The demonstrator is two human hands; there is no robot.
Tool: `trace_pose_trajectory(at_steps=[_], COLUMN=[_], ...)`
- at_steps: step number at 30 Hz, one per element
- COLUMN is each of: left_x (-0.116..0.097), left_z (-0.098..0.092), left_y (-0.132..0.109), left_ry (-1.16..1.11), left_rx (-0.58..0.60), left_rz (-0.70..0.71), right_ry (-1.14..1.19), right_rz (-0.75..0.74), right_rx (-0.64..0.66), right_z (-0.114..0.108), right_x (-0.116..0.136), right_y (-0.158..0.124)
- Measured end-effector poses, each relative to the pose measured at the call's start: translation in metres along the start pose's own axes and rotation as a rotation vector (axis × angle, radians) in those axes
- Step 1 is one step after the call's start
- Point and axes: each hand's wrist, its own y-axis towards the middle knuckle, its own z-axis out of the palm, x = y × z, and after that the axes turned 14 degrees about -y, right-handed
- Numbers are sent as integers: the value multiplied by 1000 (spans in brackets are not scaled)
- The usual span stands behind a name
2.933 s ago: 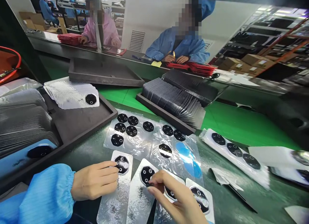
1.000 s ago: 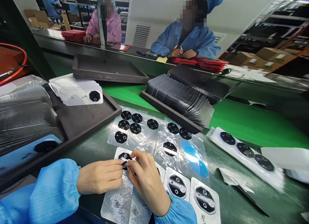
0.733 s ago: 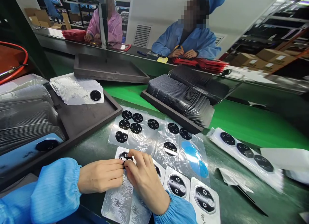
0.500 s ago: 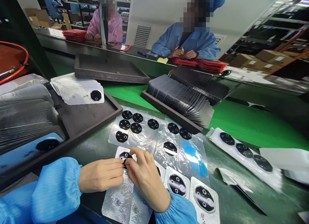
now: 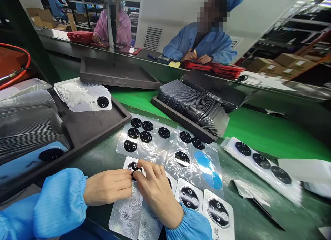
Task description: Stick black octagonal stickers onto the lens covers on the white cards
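Several silvery phone back covers lie side by side near the table's front edge. My left hand (image 5: 107, 187) lies curled on the leftmost cover (image 5: 126, 212), fingertips at its black camera ring (image 5: 132, 166). My right hand (image 5: 155, 191) reaches across from the right and pinches at the same ring; what its fingertips hold is too small to name. Two more covers with camera rings (image 5: 190, 198) (image 5: 218, 212) lie to the right. Just behind is a clear film sheet (image 5: 155, 147) carrying several black octagonal stickers.
A dark tray (image 5: 90, 126) at left holds a fanned stack of covers (image 5: 80, 98) and a blue cover (image 5: 23, 162). Another tray of black sheets (image 5: 196, 103) sits behind. A sticker strip (image 5: 261, 164) lies at right. Two people in smocks work across the green conveyor (image 5: 258, 129).
My right hand has moved left from the second cover to the leftmost cover's camera ring, meeting my left fingertips. In the last second both hands stay there with small finger movements.
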Motion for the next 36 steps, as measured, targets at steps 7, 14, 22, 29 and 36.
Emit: trace_pose_trajectory(at_steps=[7,14,22,29,36], left_x=[0,0,1,3,8], left_z=[1,3,2,-4,-8], left_y=[0,-1,-2,-2,-9], left_ry=[2,21,-36,-58,-18], left_rx=[-12,-9,-2,-110,-177], left_rz=[4,-9,-1,-7,-51], right_ry=[4,71,641,801,839], right_rz=[-12,13,427,583,604], right_rx=[8,6,23,-3,-147], right_z=[-3,-4,-20,-15,-15], right_x=[-1,-5,-31,-28,-31], right_y=[-1,2,4,-5,-9])
